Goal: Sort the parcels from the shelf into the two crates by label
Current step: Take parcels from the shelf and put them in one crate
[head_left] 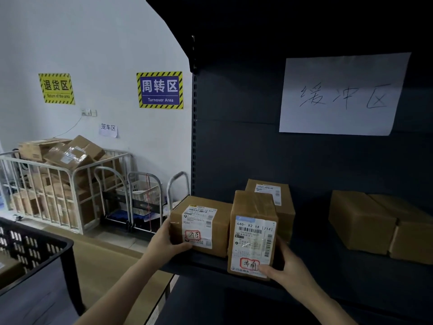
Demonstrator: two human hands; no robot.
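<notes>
My left hand (169, 241) grips the left parcel (201, 227) and my right hand (289, 266) the upright parcel (251, 233), fingers (267, 269) curled on both, centre frame at the shelf (316, 263) front edge. Open shelf room rightward before right-side parcels (360, 221); black crate (35, 252) lower left.

I see the left parcel (222, 231) and the upright parcel (251, 205) as brown cardboard under clear tape that shines and wrinkles. Their labels (254, 245) are white paper, slightly glossy. The shelf (234, 148) looks like dark painted metal, matt and smooth. The sheet (342, 95) on its back panel is plain matt paper. The crate (35, 245) is black perforated plastic, and the cage cart (70, 184) is pale metal bars with a dull sheen.
</notes>
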